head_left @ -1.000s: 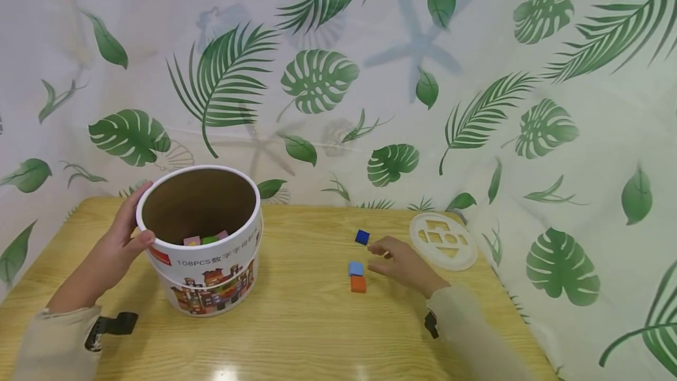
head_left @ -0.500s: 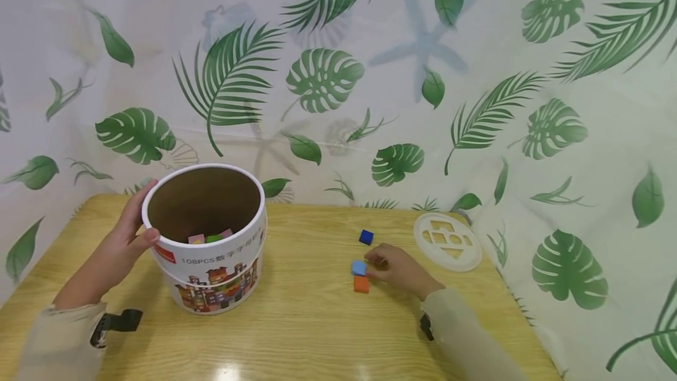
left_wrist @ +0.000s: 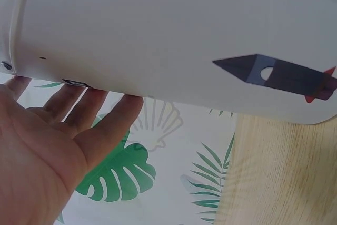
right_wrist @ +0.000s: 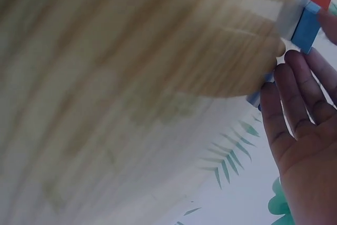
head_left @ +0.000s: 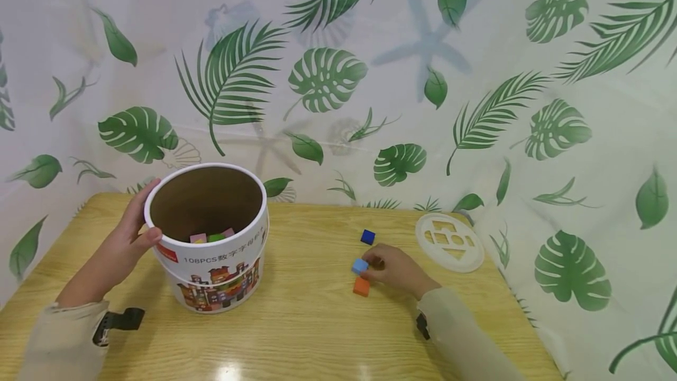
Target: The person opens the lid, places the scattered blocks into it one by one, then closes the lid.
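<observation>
My left hand (head_left: 113,249) holds a white printed bucket (head_left: 224,264) by its left side, with the thumb at the front of the rim. In the left wrist view, the fingertips of this hand (left_wrist: 58,143) touch the bucket's wall (left_wrist: 158,40). My right hand (head_left: 396,269) pinches a light blue block (head_left: 359,266) between thumb and fingers; the right wrist view shows the block (right_wrist: 306,29) at the fingertips. An orange block (head_left: 361,287) lies right beside it, on the near side. Just beyond the hand is a dark blue block (head_left: 368,237).
Several coloured blocks (head_left: 215,237) lie inside the bucket. A round white stencil plate with cut-out shapes (head_left: 468,264) rests right of my right hand. The wooden table (head_left: 307,328) ends at a leaf-printed curtain (head_left: 338,181) behind and on the right.
My right hand came down from near the dark blue block to the light blue block and took hold of it. The light blue and orange blocks have turned slightly. The left hand stays on the bucket.
</observation>
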Available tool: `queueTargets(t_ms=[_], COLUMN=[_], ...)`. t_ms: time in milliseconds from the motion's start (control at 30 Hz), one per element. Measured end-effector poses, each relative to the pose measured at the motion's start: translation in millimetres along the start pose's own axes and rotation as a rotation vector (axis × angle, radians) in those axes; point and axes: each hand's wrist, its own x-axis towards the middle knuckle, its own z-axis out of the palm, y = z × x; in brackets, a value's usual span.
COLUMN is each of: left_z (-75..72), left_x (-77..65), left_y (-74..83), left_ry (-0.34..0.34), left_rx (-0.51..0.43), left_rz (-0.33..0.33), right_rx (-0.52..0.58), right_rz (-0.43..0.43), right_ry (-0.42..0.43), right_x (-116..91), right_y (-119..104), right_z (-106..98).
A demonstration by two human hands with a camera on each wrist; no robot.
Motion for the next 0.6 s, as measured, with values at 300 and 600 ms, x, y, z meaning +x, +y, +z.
queueTargets(t_ms=[300, 600], left_z=[-0.2, -0.4], left_x=[-0.9, -0.4], left_y=[3.0, 4.4], left_ry=[0.001, -0.009], left_rx=[0.001, -0.023], left_rz=[0.005, -0.021], right_rx=[-0.019, 0.023], right_rz=[0.031, 0.005], right_ry=[0.045, 0.154], right_x=[0, 5], right_y=[0, -12], right_z=[-2, -21])
